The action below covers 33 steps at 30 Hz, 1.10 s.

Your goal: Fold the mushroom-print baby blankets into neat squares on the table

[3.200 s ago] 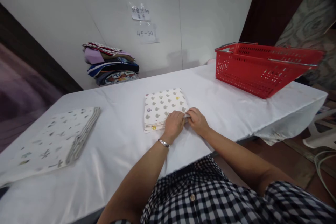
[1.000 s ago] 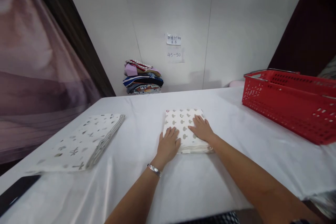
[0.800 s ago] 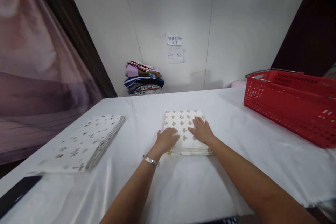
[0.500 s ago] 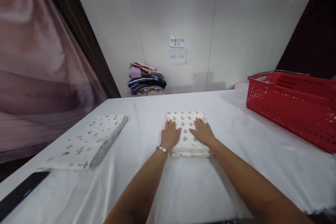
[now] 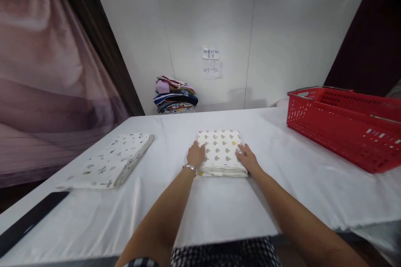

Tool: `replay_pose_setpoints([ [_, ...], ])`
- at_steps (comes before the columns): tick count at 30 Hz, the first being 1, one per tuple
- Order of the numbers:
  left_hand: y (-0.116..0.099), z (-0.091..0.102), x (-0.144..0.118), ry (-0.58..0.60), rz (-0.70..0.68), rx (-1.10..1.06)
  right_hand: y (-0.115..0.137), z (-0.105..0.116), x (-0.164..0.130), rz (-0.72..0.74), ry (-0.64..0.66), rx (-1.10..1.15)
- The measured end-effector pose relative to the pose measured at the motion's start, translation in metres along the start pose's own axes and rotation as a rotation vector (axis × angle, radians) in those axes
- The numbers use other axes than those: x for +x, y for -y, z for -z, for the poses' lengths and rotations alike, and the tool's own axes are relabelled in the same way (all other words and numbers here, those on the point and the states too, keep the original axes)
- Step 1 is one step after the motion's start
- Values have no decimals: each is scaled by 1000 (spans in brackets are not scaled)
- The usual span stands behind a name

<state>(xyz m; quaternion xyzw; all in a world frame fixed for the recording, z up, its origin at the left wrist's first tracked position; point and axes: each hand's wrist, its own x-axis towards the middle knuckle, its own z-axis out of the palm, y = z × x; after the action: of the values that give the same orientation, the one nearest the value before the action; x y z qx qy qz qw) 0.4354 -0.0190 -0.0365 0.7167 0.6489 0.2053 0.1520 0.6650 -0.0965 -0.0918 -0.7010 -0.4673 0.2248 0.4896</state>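
In the head view a folded white cloth (image 5: 222,147) with grey tree-like prints lies in layers on the white-covered table (image 5: 219,212). My left hand (image 5: 196,154) clasps its left side, thumb on the top face; the other fingers are partly hidden at the edge. A silver bracelet circles that wrist. On the opposite side, my right hand (image 5: 248,159) grips the cloth's right edge, with thumb and fingers bent over the border. The cloth rests flat on the table between both hands.
Another folded printed cloth (image 5: 109,162) lies to the left, with a flat black object (image 5: 31,221) nearer the front edge. A red basket (image 5: 338,127) stands at the right. Against the back wall is a stack of folded fabrics (image 5: 176,95), left of two paper notes (image 5: 211,61).
Both hands have slid outward from the cloth's top face to its left and right sides. More of the print shows. The view has shifted slightly, revealing the table's front edge.
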Motion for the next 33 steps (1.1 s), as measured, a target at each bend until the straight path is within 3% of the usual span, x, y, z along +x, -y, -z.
replay_pose_setpoints([
  [7,15,12,-8,69,105,-55,2,12,-27,-171,110,402],
  [12,14,3,-27,80,145,-138,2,19,12,-194,109,603],
  [16,13,-8,-47,96,101,-308,-9,35,49,-175,-41,387],
  [19,17,-14,-53,83,103,-478,-12,44,54,28,-106,30],
  [23,22,-21,-49,55,113,-542,11,28,26,563,-205,-248],
  [24,22,-22,-48,46,106,-541,20,19,14,660,-156,-276],
  [26,21,-23,-48,34,89,-534,36,-1,-10,756,61,-397],
  [29,21,-22,-50,26,65,-543,52,-23,-36,735,416,-600],
  [31,22,-21,-51,32,58,-571,56,-27,-42,697,507,-652],
  [33,24,-21,-50,47,61,-618,56,-26,-42,682,511,-653],
])
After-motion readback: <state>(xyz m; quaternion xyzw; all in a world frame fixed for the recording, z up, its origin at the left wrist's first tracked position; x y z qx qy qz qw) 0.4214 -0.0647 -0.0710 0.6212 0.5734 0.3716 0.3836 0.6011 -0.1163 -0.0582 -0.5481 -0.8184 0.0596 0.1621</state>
